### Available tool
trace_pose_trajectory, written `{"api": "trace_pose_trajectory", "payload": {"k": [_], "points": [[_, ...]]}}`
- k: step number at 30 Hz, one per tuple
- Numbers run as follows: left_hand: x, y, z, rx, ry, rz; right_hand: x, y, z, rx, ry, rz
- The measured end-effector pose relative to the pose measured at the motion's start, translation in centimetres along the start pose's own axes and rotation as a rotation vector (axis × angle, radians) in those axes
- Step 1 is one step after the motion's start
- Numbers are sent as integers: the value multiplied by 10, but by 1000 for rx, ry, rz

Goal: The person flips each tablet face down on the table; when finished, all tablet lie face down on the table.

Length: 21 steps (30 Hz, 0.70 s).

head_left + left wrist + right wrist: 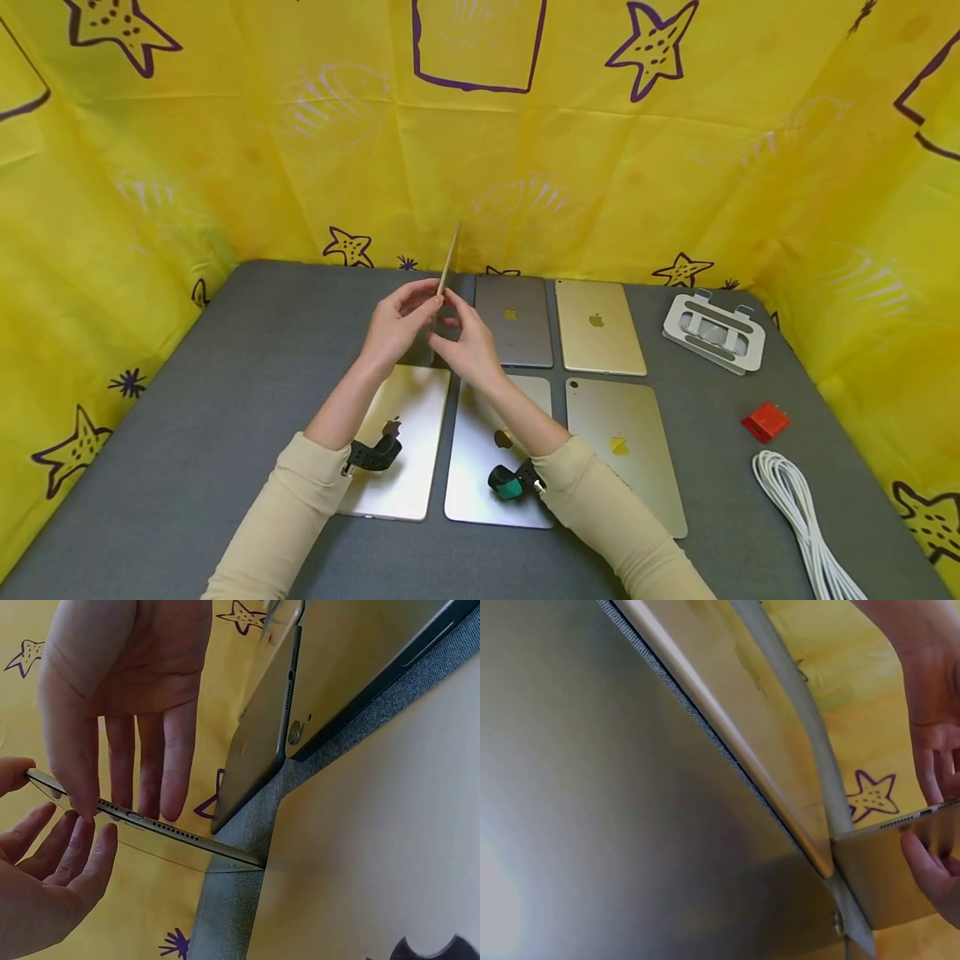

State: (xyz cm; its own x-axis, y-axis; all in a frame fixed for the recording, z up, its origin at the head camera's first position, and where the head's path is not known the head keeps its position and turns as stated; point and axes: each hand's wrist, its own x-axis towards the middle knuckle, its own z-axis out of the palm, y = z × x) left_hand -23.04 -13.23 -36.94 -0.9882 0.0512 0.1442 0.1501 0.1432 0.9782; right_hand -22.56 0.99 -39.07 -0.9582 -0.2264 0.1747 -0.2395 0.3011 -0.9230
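Both hands hold a thin tablet point(449, 260) upright, edge-on to the head view, above the back row of tablets. My left hand point(405, 321) pinches its near edge between thumb and fingers. From the other side, my right hand point(468, 342) grips the same edge. The left wrist view shows the tablet's edge point(196, 840) with a charging port and speaker holes. Just right of the hands lies a dark grey tablet point(517, 333). Below the wrists are a pale tablet point(420, 417) and a silver tablet point(480, 492), backs up.
A gold tablet point(600, 325) and another silver tablet point(626, 467) lie further right. Beyond them are a white folding stand point(701, 354), a red charger plug point(766, 422) and a coiled white cable point(802, 517). Yellow patterned cloth point(480, 167) surrounds the grey table point(225, 400).
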Motion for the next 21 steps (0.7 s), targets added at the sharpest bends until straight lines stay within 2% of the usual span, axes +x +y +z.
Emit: {"api": "trace_pose_trajectory", "payload": {"k": [10, 16, 21], "points": [[0, -1, -8, -71, 19, -32, 0, 10, 8, 43, -70, 107], [-2, 0, -17, -128, 30, -80, 0, 13, 11, 5, -101, 194], [-3, -3, -25, -169, 62, -116, -1, 16, 14, -4, -118, 223]]}}
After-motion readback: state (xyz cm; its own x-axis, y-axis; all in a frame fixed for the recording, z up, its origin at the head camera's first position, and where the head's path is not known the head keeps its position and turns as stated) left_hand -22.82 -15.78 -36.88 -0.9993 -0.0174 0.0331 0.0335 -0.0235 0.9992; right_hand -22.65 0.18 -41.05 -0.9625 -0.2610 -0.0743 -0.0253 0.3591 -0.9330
